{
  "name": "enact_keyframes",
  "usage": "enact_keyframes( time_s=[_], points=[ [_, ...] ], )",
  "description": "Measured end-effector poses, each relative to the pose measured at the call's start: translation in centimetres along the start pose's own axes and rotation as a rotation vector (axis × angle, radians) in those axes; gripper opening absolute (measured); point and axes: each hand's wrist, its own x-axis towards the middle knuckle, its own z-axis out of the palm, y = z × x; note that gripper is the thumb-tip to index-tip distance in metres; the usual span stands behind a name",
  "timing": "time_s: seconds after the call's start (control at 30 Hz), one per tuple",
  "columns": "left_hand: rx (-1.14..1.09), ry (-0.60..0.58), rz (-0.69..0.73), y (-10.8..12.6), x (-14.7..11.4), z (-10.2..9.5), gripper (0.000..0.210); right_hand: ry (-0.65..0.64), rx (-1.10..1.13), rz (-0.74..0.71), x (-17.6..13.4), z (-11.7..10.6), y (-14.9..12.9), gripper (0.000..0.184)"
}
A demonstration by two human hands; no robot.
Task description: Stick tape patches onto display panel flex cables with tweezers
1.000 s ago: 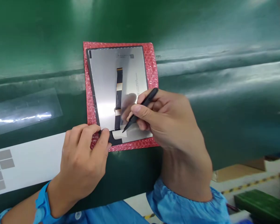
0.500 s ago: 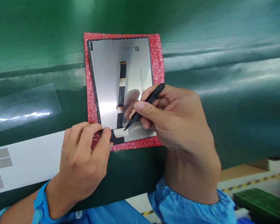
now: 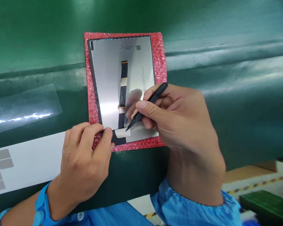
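A silver-backed display panel (image 3: pixel 106 78) with a dark frame lies face down on a red bubble-wrap sheet (image 3: pixel 160 56). Up its middle runs a black flex cable (image 3: pixel 123 94). Along the lower edge, a whitish tape strip (image 3: pixel 123 133) covers part of a black band (image 3: pixel 119 140). My left hand (image 3: pixel 86 160) is closed at the panel's lower-left corner, thumb and forefinger pinching there; its fingertips partly hide that corner. In my right hand (image 3: pixel 179 116) black tweezers (image 3: pixel 146 108) are gripped like a pen, their point at the tape strip.
Left of the panel lie a clear plastic film (image 3: pixel 25 105) and a white sheet with grey rectangles (image 3: pixel 35 160), on a green work surface (image 3: pixel 245 125). Beyond its near edge, lower right, are a green object (image 3: pixel 266 204) and black-and-yellow floor tape (image 3: pixel 257 184).
The view has shifted very slightly. Both hands keep their holds, and the tweezers' point stays at the tape strip.
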Motion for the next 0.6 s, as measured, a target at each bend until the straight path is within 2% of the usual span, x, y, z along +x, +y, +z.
enact_keyframes(
  time_s=[0.6],
  points=[
    [-0.001,0.004,-0.007,0.12,0.06,0.1,0.027,0.005,-0.005,0.001,-0.02,-0.19,0.1,0.036]
  ],
)
